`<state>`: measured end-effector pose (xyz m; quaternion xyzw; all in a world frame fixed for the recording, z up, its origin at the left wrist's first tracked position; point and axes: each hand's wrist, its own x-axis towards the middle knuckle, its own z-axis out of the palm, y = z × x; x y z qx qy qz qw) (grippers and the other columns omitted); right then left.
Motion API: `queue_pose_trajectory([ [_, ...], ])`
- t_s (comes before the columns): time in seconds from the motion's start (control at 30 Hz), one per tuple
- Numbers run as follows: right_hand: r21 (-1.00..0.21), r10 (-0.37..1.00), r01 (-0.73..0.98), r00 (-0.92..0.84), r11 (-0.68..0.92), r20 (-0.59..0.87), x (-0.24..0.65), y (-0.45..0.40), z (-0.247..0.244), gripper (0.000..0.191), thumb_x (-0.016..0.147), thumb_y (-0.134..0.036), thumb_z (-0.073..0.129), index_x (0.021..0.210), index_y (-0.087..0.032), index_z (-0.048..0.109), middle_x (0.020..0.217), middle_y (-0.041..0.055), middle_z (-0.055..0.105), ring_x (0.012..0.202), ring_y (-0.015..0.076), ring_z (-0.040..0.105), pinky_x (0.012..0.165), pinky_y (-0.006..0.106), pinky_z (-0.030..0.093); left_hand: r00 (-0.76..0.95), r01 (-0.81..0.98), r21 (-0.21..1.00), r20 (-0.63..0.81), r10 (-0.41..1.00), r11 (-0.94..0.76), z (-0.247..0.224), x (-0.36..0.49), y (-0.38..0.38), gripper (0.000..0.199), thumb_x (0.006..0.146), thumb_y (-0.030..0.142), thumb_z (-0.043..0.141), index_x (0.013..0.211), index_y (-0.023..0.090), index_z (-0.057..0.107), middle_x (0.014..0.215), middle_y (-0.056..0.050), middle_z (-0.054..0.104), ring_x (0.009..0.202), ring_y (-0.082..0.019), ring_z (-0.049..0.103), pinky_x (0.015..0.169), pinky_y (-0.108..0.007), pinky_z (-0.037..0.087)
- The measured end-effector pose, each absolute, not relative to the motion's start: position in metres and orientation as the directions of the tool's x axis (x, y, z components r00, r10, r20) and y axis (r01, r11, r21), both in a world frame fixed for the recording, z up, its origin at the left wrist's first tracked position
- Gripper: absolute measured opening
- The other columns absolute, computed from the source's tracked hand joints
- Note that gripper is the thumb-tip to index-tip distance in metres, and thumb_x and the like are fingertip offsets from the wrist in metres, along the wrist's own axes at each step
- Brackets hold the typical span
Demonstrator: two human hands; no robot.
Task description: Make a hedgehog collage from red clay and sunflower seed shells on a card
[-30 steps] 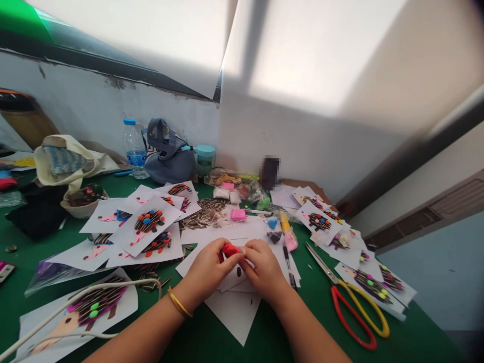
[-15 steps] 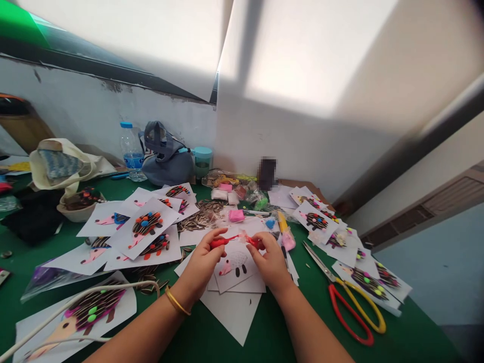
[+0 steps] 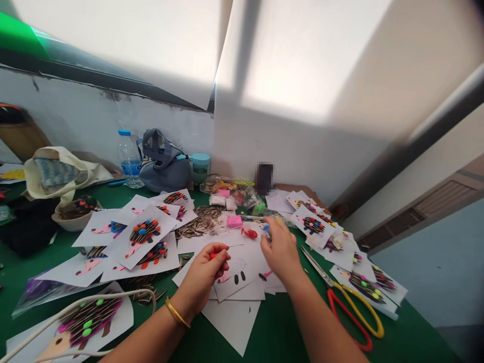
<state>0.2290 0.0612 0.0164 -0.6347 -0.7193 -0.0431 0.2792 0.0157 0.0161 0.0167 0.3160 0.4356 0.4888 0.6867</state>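
Observation:
My left hand [image 3: 212,264] has its fingers closed round a piece of red modelling clay [image 3: 214,256], mostly hidden by them. Over the right side of the papers, my right hand [image 3: 279,247] reaches forward with thumb and fingers apart, close to a small blue clay lump [image 3: 266,229]. Between the hands and farther back, a wrapped red clay lump [image 3: 250,233] lies on white paper. Under my hands is a sheet with a hedgehog drawing [image 3: 237,272], showing a pink face, a dotted body and dark feet. A pink clay block [image 3: 234,221] sits behind.
Finished hedgehog pictures [image 3: 141,233] are piled at left, more [image 3: 313,224] at right. Large scissors [image 3: 333,282] lie open at right. Sunflower seeds [image 3: 204,217] are heaped behind. A white cable [image 3: 94,297] crosses front left. A bottle [image 3: 130,161] and bag [image 3: 164,169] stand behind.
My right hand has let go of the red clay in its wrapping and moved right towards the blue lump. The wrapped red lump now lies on the paper. My left hand has dropped slightly lower.

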Motion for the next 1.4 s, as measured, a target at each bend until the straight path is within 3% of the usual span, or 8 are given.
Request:
queue_pose_trajectory([
  [0.07, -0.313, 0.885, 0.938, 0.015, 0.149, 0.465, 0.247, 0.094, 0.026, 0.051, 0.086, -0.022, 0.043, 0.137, -0.021, 0.043, 0.135, 0.0098, 0.057, 0.126, 0.0273, 0.047, 0.105, 0.047, 0.036, 0.151, -0.420, 0.847, -0.288, 0.946, 0.325, 0.016, 0.017, 0.015, 0.035, 0.070, 0.039, 0.077, 0.091, 0.019, 0.059, 0.073, 0.003, 0.058, 0.056, -0.007, 0.048, 0.049, -0.019, 0.033],
  [0.17, -0.296, 0.932, 0.954, 0.067, 0.044, 0.356, 0.270, 0.157, 0.032, 0.057, 0.086, -0.020, 0.040, 0.142, -0.018, 0.036, 0.144, 0.0100, 0.049, 0.134, 0.0246, 0.041, 0.109, 0.042, 0.034, 0.174, -0.437, 0.833, -0.292, 0.940, 0.340, 0.014, 0.018, 0.014, 0.032, 0.071, 0.040, 0.076, 0.089, 0.019, 0.059, 0.072, 0.004, 0.057, 0.055, -0.007, 0.046, 0.050, -0.019, 0.034],
  [0.27, -0.279, 0.951, 0.960, 0.063, 0.025, 0.303, 0.279, 0.214, 0.027, 0.052, 0.086, -0.023, 0.044, 0.137, -0.015, 0.045, 0.146, 0.0137, 0.045, 0.140, 0.0284, 0.033, 0.109, 0.044, 0.034, 0.192, -0.447, 0.828, -0.282, 0.940, 0.339, 0.013, 0.019, 0.012, 0.030, 0.073, 0.039, 0.075, 0.088, 0.019, 0.059, 0.072, 0.004, 0.057, 0.055, -0.006, 0.046, 0.052, -0.019, 0.033],
  [0.53, -0.246, 0.973, 0.969, 0.035, 0.023, 0.230, 0.272, 0.287, 0.004, 0.033, 0.091, -0.029, 0.042, 0.115, -0.019, 0.062, 0.148, 0.0100, 0.043, 0.144, 0.0308, 0.023, 0.111, 0.057, 0.025, 0.168, -0.436, 0.819, -0.332, 0.928, 0.372, 0.018, 0.017, 0.011, 0.029, 0.074, 0.037, 0.075, 0.090, 0.019, 0.059, 0.059, 0.006, 0.052, 0.054, -0.007, 0.044, 0.054, -0.020, 0.033],
  [0.8, -0.233, 0.982, 0.972, 0.027, 0.017, 0.185, 0.281, 0.304, 0.000, 0.035, 0.093, -0.031, 0.036, 0.112, -0.018, 0.063, 0.146, 0.0127, 0.045, 0.143, 0.0313, 0.023, 0.110, 0.065, 0.017, 0.164, -0.457, 0.803, -0.346, 0.924, 0.382, 0.017, 0.017, 0.013, 0.031, 0.071, 0.038, 0.077, 0.089, 0.019, 0.060, 0.057, 0.005, 0.052, 0.053, -0.008, 0.044, 0.053, -0.020, 0.033],
  [1.0, -0.237, 0.985, 0.971, 0.028, 0.013, 0.172, 0.285, 0.302, 0.004, 0.035, 0.093, -0.029, 0.036, 0.113, -0.019, 0.063, 0.148, 0.0117, 0.044, 0.143, 0.0308, 0.023, 0.110, 0.063, 0.019, 0.162, -0.475, 0.801, -0.327, 0.931, 0.364, 0.019, 0.017, 0.013, 0.032, 0.070, 0.037, 0.078, 0.088, 0.019, 0.059, 0.062, 0.005, 0.053, 0.052, -0.007, 0.043, 0.051, -0.020, 0.031],
  [1.13, -0.245, 0.985, 0.969, 0.033, 0.009, 0.169, 0.281, 0.297, 0.007, 0.037, 0.092, -0.029, 0.037, 0.118, -0.015, 0.061, 0.145, 0.0168, 0.045, 0.141, 0.0314, 0.028, 0.110, 0.061, 0.021, 0.155, -0.470, 0.809, -0.318, 0.935, 0.353, 0.019, 0.016, 0.012, 0.029, 0.073, 0.035, 0.076, 0.089, 0.019, 0.058, 0.061, 0.006, 0.052, 0.052, -0.007, 0.043, 0.050, -0.020, 0.030],
  [1.4, -0.251, 0.959, 0.967, 0.020, 0.053, 0.282, 0.275, 0.261, 0.038, 0.035, 0.093, -0.020, 0.037, 0.119, -0.014, 0.059, 0.143, 0.0167, 0.048, 0.143, 0.0304, 0.024, 0.112, 0.063, 0.010, 0.170, -0.480, 0.796, -0.328, 0.929, 0.369, 0.018, 0.014, 0.013, 0.031, 0.072, 0.035, 0.078, 0.091, 0.020, 0.059, 0.061, 0.006, 0.052, 0.052, -0.006, 0.044, 0.051, -0.018, 0.032],
])
